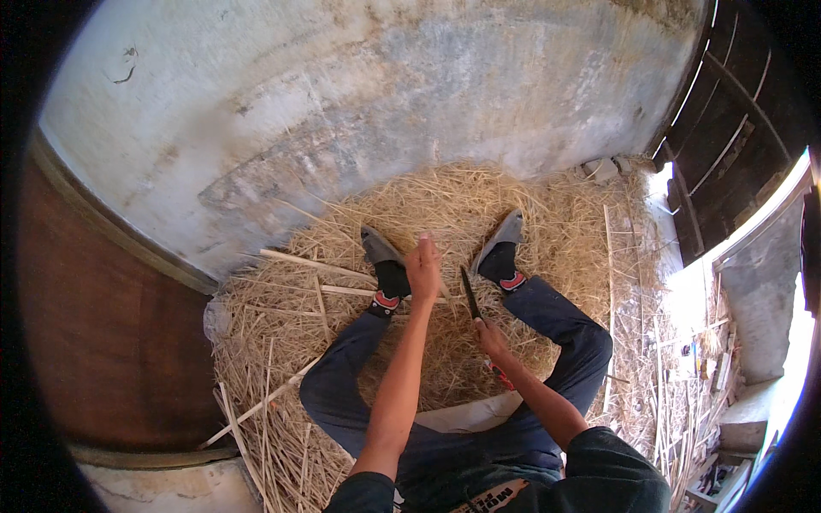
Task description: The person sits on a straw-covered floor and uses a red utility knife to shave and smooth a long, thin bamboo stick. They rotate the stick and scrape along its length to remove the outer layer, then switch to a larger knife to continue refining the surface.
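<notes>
My right hand [490, 339] is closed around a knife [470, 295], its long dark blade pointing forward between my feet. Just below that hand a red-and-dark piece [499, 374] shows; whether it belongs to the knife's handle I cannot tell. My left hand [423, 269] is raised in front of my left foot, fingers closed with the thumb on top. A thin pale strip [445, 291] appears to come out from its lower right side. The strip's other part is hidden by the fingers. Blade and left hand are apart.
Straw-like shavings [462, 188] cover the floor around my grey shoes [501, 235]. Long pale sticks [316, 267] lie to the left. A stained wall [368, 94] rises ahead, a brown panel [120, 325] stands left, and dark boards [727, 111] are at the far right.
</notes>
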Tool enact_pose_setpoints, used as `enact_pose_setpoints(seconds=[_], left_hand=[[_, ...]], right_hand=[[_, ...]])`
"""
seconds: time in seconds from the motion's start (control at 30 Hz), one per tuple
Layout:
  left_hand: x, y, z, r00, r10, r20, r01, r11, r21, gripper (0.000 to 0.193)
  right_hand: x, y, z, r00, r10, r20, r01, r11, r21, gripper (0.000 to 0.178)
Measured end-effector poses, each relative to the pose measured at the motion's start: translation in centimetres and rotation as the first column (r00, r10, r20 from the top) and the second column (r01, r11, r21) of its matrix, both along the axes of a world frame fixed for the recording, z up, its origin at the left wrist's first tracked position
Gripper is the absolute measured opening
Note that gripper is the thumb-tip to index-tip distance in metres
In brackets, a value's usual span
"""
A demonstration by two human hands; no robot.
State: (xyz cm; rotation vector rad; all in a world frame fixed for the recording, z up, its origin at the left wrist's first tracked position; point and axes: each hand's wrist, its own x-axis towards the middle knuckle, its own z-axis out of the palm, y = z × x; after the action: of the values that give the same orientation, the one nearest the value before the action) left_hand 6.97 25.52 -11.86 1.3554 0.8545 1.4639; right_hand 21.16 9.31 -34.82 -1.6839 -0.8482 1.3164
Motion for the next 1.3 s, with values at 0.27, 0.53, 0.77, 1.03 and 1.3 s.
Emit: enact_pose_setpoints(seconds=[0.27,0.53,0.77,1.03,1.3], left_hand=[[-4.6,0.4,-1.8,0.994,0.061,0.086,-0.063,0.998,0.023,0.062],[-5.1,-1.5,-2.6,0.998,0.043,0.046,-0.032,0.976,-0.214,0.058],[-6.2,-1.5,-3.8,0.973,-0.043,0.227,0.099,0.965,-0.242,0.058],[-7.6,-3.3,2.5,0.99,0.056,0.13,-0.047,0.996,-0.074,0.059],[-5.8,-0.8,-1.1,1.0,0.003,0.027,0.001,0.992,-0.125,0.06]], right_hand=[[-5.3,4.5,13.1,0.967,-0.223,-0.122,0.254,0.849,0.464,0.037],[-6.6,-2.4,-10.0,0.878,0.109,0.467,-0.113,0.993,-0.02,0.061],[-4.2,0.6,-9.7,0.951,0.122,0.283,-0.077,0.983,-0.166,0.06],[-3.2,-1.2,4.6,0.886,-0.28,-0.37,0.237,0.958,-0.159,0.042],[-3.0,-3.7,2.2,0.997,-0.065,0.035,0.066,0.997,-0.039,0.048]])
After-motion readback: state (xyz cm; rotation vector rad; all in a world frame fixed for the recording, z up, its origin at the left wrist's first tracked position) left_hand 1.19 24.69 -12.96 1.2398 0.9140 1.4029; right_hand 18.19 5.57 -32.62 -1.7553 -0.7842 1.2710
